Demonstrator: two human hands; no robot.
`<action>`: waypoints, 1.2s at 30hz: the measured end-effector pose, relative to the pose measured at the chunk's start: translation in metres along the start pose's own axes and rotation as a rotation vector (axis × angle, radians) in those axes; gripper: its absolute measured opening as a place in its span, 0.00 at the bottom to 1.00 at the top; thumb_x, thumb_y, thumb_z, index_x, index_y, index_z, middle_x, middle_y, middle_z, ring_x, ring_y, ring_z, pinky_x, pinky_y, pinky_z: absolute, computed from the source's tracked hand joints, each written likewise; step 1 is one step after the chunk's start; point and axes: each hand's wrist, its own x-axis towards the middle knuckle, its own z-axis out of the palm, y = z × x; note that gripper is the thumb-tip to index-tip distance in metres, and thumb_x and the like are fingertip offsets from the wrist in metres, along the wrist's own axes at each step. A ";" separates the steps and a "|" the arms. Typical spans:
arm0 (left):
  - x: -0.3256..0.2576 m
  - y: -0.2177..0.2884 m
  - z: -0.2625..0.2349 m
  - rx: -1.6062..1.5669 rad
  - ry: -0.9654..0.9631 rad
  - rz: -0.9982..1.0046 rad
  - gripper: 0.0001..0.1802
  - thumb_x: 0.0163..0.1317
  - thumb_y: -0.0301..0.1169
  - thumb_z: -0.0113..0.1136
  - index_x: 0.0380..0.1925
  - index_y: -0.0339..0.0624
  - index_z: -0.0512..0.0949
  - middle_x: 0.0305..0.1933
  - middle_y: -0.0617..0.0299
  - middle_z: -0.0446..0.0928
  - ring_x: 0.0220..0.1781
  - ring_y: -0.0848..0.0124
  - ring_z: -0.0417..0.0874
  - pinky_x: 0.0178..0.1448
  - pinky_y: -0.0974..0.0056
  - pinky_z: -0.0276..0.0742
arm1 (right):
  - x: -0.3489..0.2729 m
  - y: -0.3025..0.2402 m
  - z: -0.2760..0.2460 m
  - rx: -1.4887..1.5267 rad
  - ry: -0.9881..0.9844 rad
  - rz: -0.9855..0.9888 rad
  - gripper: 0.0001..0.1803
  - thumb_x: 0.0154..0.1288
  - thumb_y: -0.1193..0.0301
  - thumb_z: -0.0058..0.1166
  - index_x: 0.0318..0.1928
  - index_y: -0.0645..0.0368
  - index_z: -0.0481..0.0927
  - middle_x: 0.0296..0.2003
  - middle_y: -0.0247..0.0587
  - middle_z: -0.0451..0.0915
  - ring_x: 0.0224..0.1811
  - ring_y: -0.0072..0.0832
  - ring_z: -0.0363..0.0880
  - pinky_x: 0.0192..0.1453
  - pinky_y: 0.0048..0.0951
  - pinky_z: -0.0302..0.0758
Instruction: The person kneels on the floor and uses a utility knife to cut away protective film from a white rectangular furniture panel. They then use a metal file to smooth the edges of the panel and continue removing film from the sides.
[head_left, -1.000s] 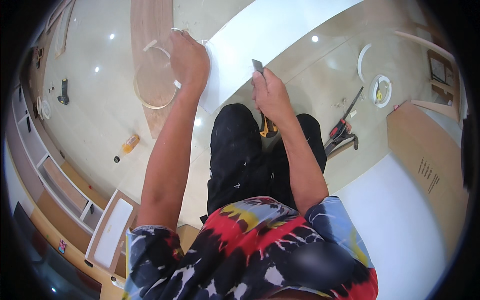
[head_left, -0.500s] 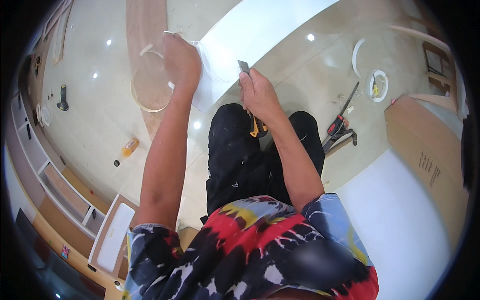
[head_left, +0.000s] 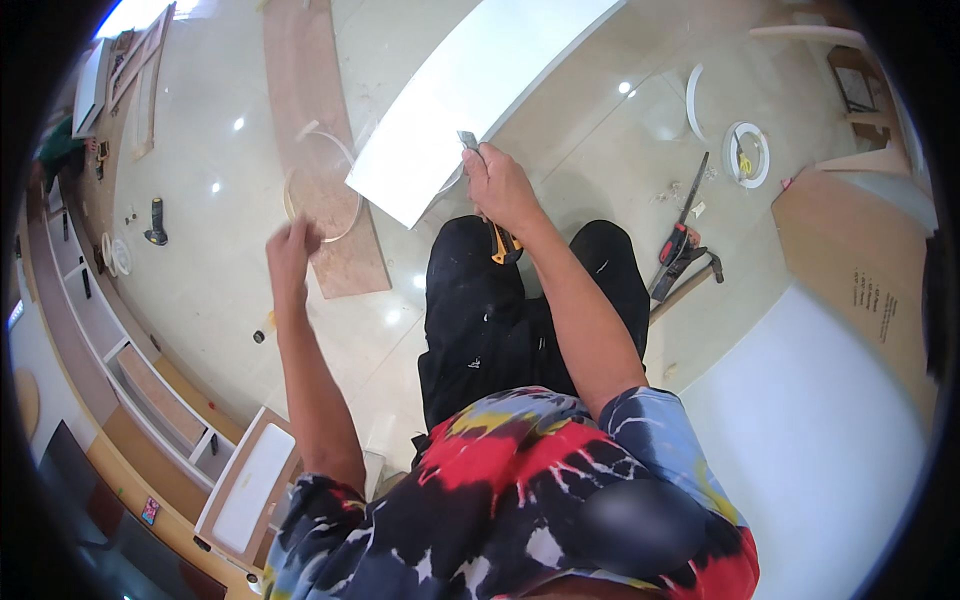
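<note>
Your right hand [head_left: 500, 185], near the top centre, still grips the small grey-bladed cutter [head_left: 467, 140] against the corner of the long smooth white board [head_left: 470, 90], while your left hand [head_left: 290, 255] has come off that board and hangs blurred, grip unclear, before the curled translucent strip [head_left: 320, 190] on the brown wooden plank [head_left: 320, 130].

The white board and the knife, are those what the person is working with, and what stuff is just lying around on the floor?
In use:
- white board, right hand at its edge
- utility knife with yellow handle, held in right hand
- clear strip loop, near left hand

Lying about:
- hammer
- red-handled tool
- white ring
- brown plank
</note>
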 end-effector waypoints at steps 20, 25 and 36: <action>-0.067 0.105 0.177 0.050 -0.095 0.065 0.30 0.63 0.51 0.66 0.27 0.27 0.85 0.17 0.54 0.79 0.19 0.69 0.79 0.30 0.61 0.76 | 0.001 -0.002 0.002 0.047 0.055 -0.009 0.19 0.77 0.62 0.45 0.33 0.66 0.72 0.21 0.51 0.78 0.20 0.40 0.79 0.28 0.41 0.74; -0.063 0.121 0.171 0.182 -0.069 0.153 0.28 0.61 0.50 0.67 0.28 0.29 0.86 0.21 0.48 0.82 0.26 0.61 0.85 0.37 0.58 0.79 | -0.003 -0.005 0.004 0.130 0.043 0.019 0.16 0.74 0.64 0.48 0.36 0.67 0.75 0.32 0.66 0.80 0.37 0.64 0.79 0.41 0.56 0.75; -0.043 0.133 0.184 -0.235 0.026 0.112 0.22 0.63 0.40 0.68 0.36 0.24 0.84 0.24 0.55 0.83 0.21 0.75 0.80 0.27 0.70 0.75 | -0.004 -0.003 0.009 0.157 0.075 0.009 0.17 0.75 0.62 0.48 0.35 0.66 0.76 0.31 0.66 0.79 0.36 0.64 0.79 0.40 0.55 0.74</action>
